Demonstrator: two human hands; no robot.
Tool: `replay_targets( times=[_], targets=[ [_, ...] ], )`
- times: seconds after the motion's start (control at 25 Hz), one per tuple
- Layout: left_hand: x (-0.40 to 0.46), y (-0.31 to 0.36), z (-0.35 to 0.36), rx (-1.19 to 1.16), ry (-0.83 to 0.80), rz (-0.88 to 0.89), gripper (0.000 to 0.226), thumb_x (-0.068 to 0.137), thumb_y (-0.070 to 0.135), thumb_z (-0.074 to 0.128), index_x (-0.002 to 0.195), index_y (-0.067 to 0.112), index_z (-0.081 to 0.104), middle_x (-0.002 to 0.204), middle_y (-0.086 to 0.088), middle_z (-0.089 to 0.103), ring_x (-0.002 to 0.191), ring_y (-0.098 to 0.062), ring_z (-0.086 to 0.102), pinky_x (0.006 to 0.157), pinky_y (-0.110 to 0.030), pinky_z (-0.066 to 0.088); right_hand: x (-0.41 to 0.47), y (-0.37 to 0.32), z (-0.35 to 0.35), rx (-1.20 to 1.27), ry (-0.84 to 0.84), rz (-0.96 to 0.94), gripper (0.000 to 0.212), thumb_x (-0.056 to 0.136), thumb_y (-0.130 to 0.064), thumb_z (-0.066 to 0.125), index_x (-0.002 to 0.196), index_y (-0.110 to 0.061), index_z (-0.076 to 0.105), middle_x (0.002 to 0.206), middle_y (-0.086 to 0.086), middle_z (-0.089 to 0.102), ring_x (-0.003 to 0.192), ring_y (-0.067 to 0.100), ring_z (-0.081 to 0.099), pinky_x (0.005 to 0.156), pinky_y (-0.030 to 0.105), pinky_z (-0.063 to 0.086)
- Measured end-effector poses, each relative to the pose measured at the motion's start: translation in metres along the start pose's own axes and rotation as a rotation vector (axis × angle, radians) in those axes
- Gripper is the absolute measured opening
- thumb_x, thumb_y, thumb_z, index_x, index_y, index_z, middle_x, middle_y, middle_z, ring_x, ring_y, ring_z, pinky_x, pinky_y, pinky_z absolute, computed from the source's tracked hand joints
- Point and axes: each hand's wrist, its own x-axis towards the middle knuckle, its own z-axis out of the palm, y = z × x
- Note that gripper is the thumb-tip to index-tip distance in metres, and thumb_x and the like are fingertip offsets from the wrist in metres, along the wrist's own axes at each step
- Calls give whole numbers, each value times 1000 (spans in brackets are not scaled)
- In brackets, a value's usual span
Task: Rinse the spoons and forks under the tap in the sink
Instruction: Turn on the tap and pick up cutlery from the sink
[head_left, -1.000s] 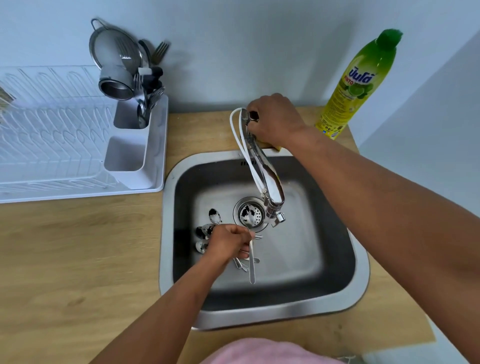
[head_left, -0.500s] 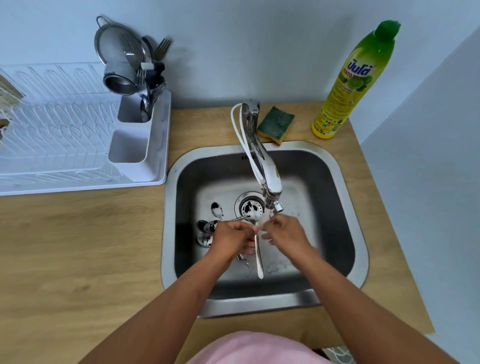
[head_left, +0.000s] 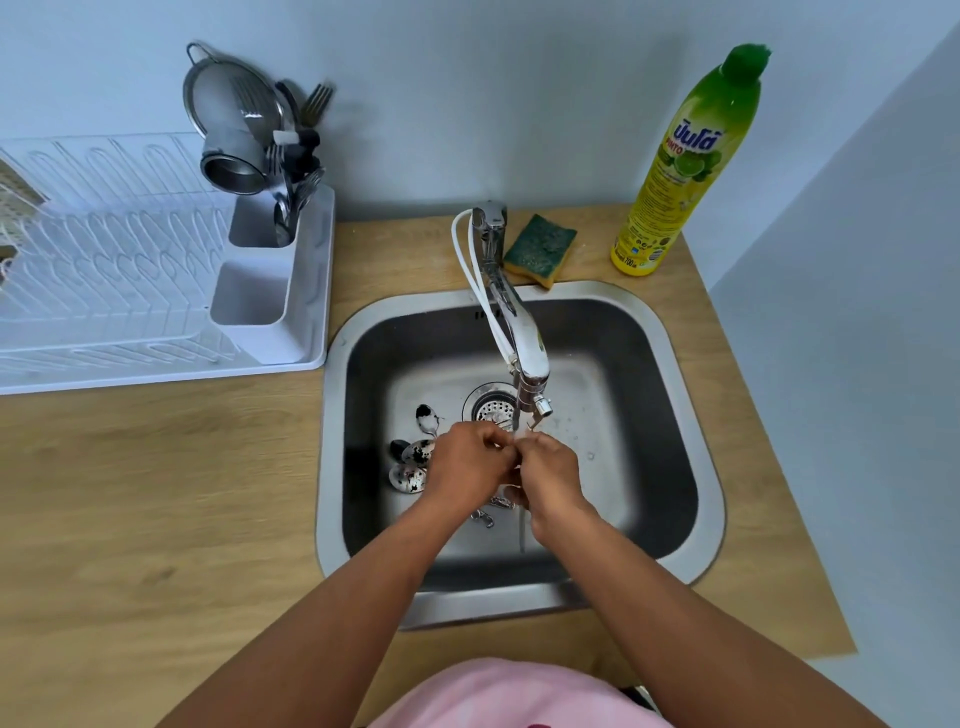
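My left hand (head_left: 467, 467) and my right hand (head_left: 553, 480) meet under the tap (head_left: 522, 338), both closed around one piece of cutlery (head_left: 522, 530) whose handle hangs down between them. Its head is hidden by my fingers, so I cannot tell if it is a spoon or a fork. Water runs from the spout onto my hands. Several dirty spoons (head_left: 415, 462) with dark stains lie on the floor of the steel sink (head_left: 691, 415), left of my left hand, beside the drain (head_left: 491, 405).
A white dish rack (head_left: 130, 270) stands on the wooden counter to the left, its holder filled with cutlery, a strainer and a steel cup (head_left: 234, 161). Behind the sink lie a green sponge (head_left: 540, 249) and a green dish-soap bottle (head_left: 685, 166).
My right hand left the tap handle and came down to join my left hand under the spout. Water now runs over the cutlery held between both hands.
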Motion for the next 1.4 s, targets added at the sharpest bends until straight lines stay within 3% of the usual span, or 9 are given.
replay_targets(
  times=[0.16, 0.32, 0.48, 0.72, 0.88, 1.0, 1.2, 1.32, 1.4],
  targets=[
    [-2, -3, 5, -375, -94, -176, 13, 83, 16, 75, 94, 21, 70, 89, 0, 75, 72, -12, 71, 63, -30, 56, -1, 3, -10, -124, 44, -153, 18, 97, -19, 59, 84, -22, 72, 76, 4, 72, 50, 10, 51, 52, 28, 42],
    [1, 2, 6, -707, -156, -276, 19, 94, 15, 65, 111, 11, 71, 99, -9, 79, 84, -21, 76, 78, -39, 63, -8, 3, -20, -208, 82, -127, 33, 97, -41, 56, 73, -31, 77, 66, -3, 76, 52, 7, 53, 60, 32, 42],
    [6, 1, 3, -513, -182, -154, 19, 89, 7, 72, 107, 4, 76, 96, -11, 81, 84, -20, 76, 86, -40, 60, -12, 7, -28, -163, 38, -76, 22, 93, -32, 68, 78, -19, 77, 65, 2, 73, 43, 7, 48, 48, 26, 39],
    [8, 11, 8, -476, -65, -104, 15, 97, 1, 62, 89, -10, 70, 84, -20, 79, 77, -30, 78, 72, -38, 65, -12, 0, -27, 34, -145, 99, 18, 97, -28, 65, 99, -13, 73, 47, -5, 48, 33, 7, 29, 34, 16, 22],
    [11, 17, 10, -340, -45, -70, 24, 99, 12, 59, 93, -7, 72, 59, -2, 72, 46, -6, 66, 53, -25, 51, -13, -5, -24, 120, -214, 232, 29, 96, -40, 63, 81, -15, 62, 46, -5, 34, 31, 6, 21, 31, 15, 19],
    [7, 22, 8, -357, -196, -16, 15, 95, 2, 59, 102, 8, 72, 84, -3, 82, 56, -5, 69, 57, -21, 55, -11, -6, -23, 237, -179, 216, 16, 96, -31, 65, 86, -18, 65, 49, -4, 48, 32, 6, 32, 31, 16, 26],
    [12, 21, 11, -348, -67, -78, 21, 100, 6, 53, 95, -2, 73, 87, -20, 79, 63, -16, 70, 62, -28, 53, -14, -8, -21, 275, -176, 138, 11, 97, -4, 56, 92, -10, 65, 54, 0, 64, 35, 8, 43, 32, 17, 32],
    [12, 21, 8, -418, -187, -68, 23, 100, 6, 52, 110, -3, 71, 97, -15, 82, 73, -19, 75, 71, -33, 55, -15, -8, -23, 244, -174, 166, 21, 98, -24, 64, 82, -11, 65, 54, 3, 60, 32, 7, 35, 30, 14, 25],
    [7, 23, 6, -531, -292, -22, 24, 98, 1, 58, 119, 4, 70, 98, -5, 83, 67, -14, 73, 58, -24, 55, -13, -10, -25, 245, -165, 140, 25, 94, -32, 69, 82, -11, 71, 57, 4, 61, 35, 9, 41, 31, 17, 31]
  ],
)
